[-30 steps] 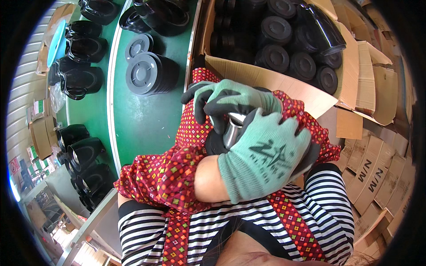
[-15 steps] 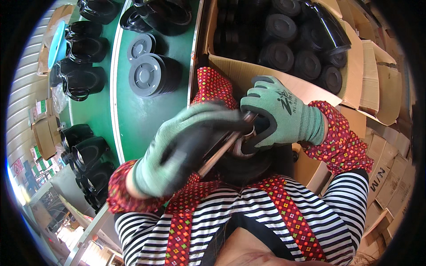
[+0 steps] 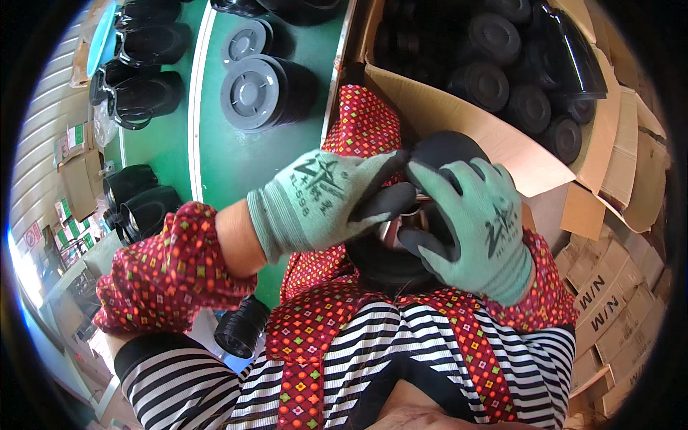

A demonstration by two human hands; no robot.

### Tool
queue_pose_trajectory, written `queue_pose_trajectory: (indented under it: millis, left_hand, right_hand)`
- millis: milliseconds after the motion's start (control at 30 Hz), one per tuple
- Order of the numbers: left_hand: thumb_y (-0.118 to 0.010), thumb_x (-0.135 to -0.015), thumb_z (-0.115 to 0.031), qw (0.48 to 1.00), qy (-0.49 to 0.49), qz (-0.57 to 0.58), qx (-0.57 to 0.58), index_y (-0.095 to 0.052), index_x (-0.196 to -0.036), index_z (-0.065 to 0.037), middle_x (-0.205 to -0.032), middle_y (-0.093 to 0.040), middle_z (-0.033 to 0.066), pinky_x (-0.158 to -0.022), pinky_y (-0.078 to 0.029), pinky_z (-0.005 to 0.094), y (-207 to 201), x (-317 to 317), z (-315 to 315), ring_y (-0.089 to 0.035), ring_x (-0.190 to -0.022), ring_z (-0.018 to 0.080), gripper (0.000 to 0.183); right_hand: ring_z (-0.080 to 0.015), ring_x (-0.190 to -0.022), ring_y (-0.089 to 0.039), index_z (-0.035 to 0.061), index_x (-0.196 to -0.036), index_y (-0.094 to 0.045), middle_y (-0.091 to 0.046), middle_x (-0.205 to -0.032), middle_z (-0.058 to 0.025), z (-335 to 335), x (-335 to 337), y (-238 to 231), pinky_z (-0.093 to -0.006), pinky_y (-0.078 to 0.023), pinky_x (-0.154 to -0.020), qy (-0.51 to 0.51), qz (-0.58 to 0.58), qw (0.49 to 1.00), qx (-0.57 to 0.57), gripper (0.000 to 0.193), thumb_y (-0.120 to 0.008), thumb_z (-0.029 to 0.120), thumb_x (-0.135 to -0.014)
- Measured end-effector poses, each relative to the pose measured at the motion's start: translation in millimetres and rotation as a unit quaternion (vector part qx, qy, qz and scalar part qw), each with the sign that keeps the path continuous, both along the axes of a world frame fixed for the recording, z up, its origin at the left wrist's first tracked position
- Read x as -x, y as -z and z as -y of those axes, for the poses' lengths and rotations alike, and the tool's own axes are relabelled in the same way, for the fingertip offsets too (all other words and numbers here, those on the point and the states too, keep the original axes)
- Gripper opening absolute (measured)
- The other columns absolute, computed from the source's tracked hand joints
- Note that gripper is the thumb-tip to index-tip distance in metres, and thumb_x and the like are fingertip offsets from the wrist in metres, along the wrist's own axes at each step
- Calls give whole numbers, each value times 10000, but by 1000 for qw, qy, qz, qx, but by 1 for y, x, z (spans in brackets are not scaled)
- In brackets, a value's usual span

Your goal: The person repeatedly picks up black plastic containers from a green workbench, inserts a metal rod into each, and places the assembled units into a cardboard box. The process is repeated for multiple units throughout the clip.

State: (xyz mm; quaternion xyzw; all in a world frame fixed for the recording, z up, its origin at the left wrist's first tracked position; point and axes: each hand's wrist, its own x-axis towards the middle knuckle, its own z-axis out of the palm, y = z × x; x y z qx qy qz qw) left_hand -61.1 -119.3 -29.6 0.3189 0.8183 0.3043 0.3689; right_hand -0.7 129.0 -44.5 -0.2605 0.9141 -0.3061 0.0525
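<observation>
Your gloved left hand (image 3: 322,201) and gloved right hand (image 3: 476,229) meet over your lap, the fingertips of both close together. Your left thumb and forefinger are drawn nearly together, but you can't tell from here what, if anything, is pinched between them. Your right thumb and fingers are curved and partly apart, arched over a shiny metal neck (image 3: 390,233), with the thumb just beside it; how firmly they grip is hidden. That neck sits directly under your fingertips, and a dark rounded body (image 3: 387,266) shows below it, nearer your striped top (image 3: 344,333). Just beyond your right fingertips is a smooth black disc (image 3: 451,150); whether it joins the dark body, you can't tell. Farther out to the left of your fingers, a large stack of black lids (image 3: 249,93) and a smaller stack (image 3: 247,41) rest on the green table (image 3: 233,172), with glossy black jugs (image 3: 149,97) beyond them. Out past your right fingers, an open cardboard box (image 3: 466,129) holds more round black lids (image 3: 494,37).
</observation>
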Motion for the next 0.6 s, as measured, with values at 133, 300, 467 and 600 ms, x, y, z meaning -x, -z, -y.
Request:
queue_pose_trajectory:
  millis: [133,300,467,600]
  left_hand:
    - [-778,-840,-212,992,69,-51,-94,-612,-1388,-12,-1092,-748,200,-829,-600,435,44,23,4,-741,-915,398,607]
    - [-787,-797,-252,979,70,-118,-153,-670,-1291,-12,-1074,-743,204,-824,-603,452,73,19,9,-735,-922,416,562]
    - [-821,-760,-267,975,43,-165,-146,-710,-1241,-30,-1064,-745,202,-828,-600,438,57,16,7,-727,-920,417,547]
    - [-837,-819,-183,941,-169,-211,-205,-738,-1144,-59,-977,-740,172,-799,-588,406,60,-19,43,-730,-876,374,361]
  right_hand:
    - [-279,-837,-589,45,-1447,-614,-569,-943,-99,-6,1,-29,-447,-464,-726,-11,69,994,-86,684,-749,362,-855]
    - [-269,-818,-596,51,-1503,-573,-571,-950,-99,7,-6,-47,-425,-487,-714,-19,87,987,-137,694,-734,253,-858]
    - [-274,-933,-611,29,-1418,-622,-612,-982,-93,1,-10,-34,-448,-474,-802,12,-36,995,-90,620,-728,325,-883]
    - [-414,-1464,-420,92,-1512,-584,-500,-1561,-184,-13,-35,-31,-669,-166,-1247,-14,-136,990,-28,763,-772,295,-802]
